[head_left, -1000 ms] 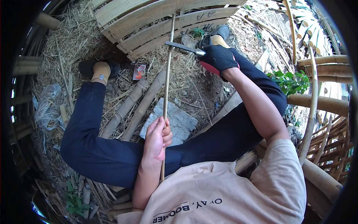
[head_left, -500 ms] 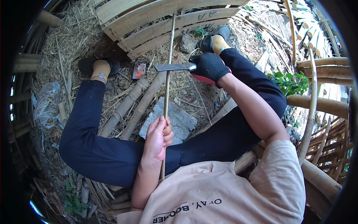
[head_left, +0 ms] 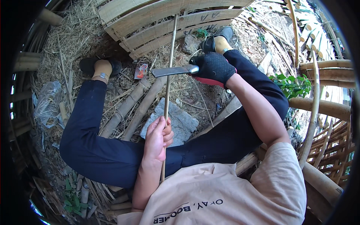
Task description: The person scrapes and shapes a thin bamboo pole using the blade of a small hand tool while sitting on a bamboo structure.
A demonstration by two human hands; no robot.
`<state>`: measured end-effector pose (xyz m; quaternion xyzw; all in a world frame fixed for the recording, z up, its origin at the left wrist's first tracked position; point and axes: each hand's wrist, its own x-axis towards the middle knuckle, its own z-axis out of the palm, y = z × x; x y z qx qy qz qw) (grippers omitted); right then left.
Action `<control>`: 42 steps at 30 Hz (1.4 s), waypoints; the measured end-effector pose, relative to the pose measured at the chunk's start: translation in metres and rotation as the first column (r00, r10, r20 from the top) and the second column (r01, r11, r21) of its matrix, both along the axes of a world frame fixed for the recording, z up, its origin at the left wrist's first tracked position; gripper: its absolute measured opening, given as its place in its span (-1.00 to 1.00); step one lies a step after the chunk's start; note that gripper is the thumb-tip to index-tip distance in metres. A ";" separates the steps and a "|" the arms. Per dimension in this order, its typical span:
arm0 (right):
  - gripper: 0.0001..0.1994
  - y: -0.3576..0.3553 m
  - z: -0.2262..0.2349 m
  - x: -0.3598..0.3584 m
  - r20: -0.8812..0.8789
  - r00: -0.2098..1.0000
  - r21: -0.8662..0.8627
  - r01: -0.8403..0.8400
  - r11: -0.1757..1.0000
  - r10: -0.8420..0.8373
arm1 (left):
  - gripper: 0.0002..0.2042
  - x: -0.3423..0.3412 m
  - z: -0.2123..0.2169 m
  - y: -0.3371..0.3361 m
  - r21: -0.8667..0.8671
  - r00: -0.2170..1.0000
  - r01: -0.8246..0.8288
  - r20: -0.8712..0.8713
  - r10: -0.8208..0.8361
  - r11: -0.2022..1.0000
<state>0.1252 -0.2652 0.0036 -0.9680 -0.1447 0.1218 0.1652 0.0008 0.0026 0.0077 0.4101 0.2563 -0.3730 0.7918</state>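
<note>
My bare left hand (head_left: 159, 138) is closed round a thin bamboo strip (head_left: 169, 67), which runs from my waist up toward the slatted wooden crate. In a black and red glove, my right hand (head_left: 213, 69) grips a knife whose flat grey blade (head_left: 168, 71) lies crosswise over the strip, well above my left hand. The handle is mostly hidden inside the glove. Below the blade, behind the strip, a grey stone slab (head_left: 182, 122) rests on the ground between my legs.
The slatted wooden crate (head_left: 150, 28) stands ahead. Two bamboo poles (head_left: 125, 108) lie left of the slab. A crumpled plastic bag (head_left: 48, 101) is at far left, a small red packet (head_left: 141, 71) near my left foot. Bamboo rails (head_left: 320, 106) and a woven basket (head_left: 330, 150) are at right.
The knife and my right hand have moved slightly down the strip toward me, and the blade has tilted, its tip lower. My left hand has stayed in place.
</note>
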 end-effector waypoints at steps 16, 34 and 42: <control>-0.76 -0.008 -0.011 0.009 -0.068 0.980 -0.137 0.177 0.975 -0.188 | -0.79 -0.004 -0.004 -0.003 0.062 0.998 0.025 0.056 -0.029 0.998; -0.75 0.022 0.009 -0.011 -0.164 0.983 -0.037 -0.093 0.995 0.086 | -0.79 -0.001 -0.003 -0.002 0.063 0.998 0.011 0.062 -0.015 0.998; -0.76 0.016 -0.014 -0.004 -0.057 0.997 -0.041 0.049 0.998 -0.051 | -0.78 -0.002 -0.005 -0.005 0.088 0.995 0.038 0.090 -0.045 0.995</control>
